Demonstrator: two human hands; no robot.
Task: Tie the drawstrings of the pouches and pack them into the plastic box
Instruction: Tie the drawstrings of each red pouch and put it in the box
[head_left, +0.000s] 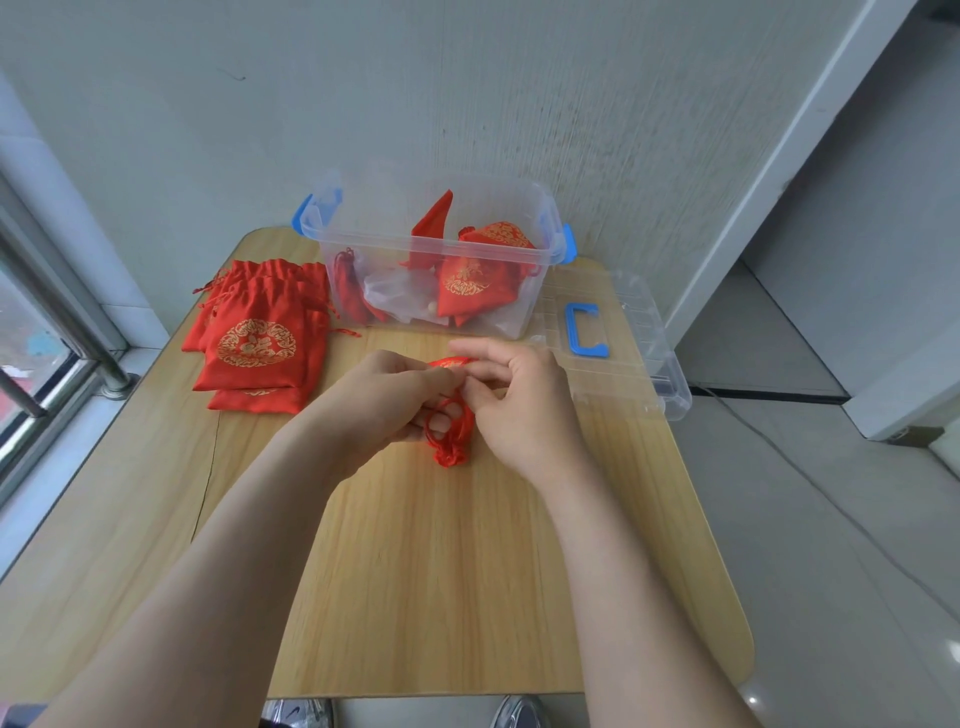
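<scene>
At the far left a window frame (57, 332) runs along the edge of the wooden table (441, 571). On the table's left part lies a stack of red pouches (257, 338) with gold emblems, their drawstrings loose, flat and overlapping. Just right of the stack, at the table's far edge, stands the clear plastic box (436, 260) with blue latches; several red pouches already lie inside it, tilted against each other. In front of the box, over the middle of the table, the left hand (395, 400) and the right hand (514, 405) meet around one red pouch (451, 364), mostly hidden by the fingers. Both hands pinch its red drawstring (448, 441), which loops down between them to a knotted end near the tabletop. Right of the hands, the box's clear lid (623, 338) with a blue handle lies flat, overhanging the table's right edge.
</scene>
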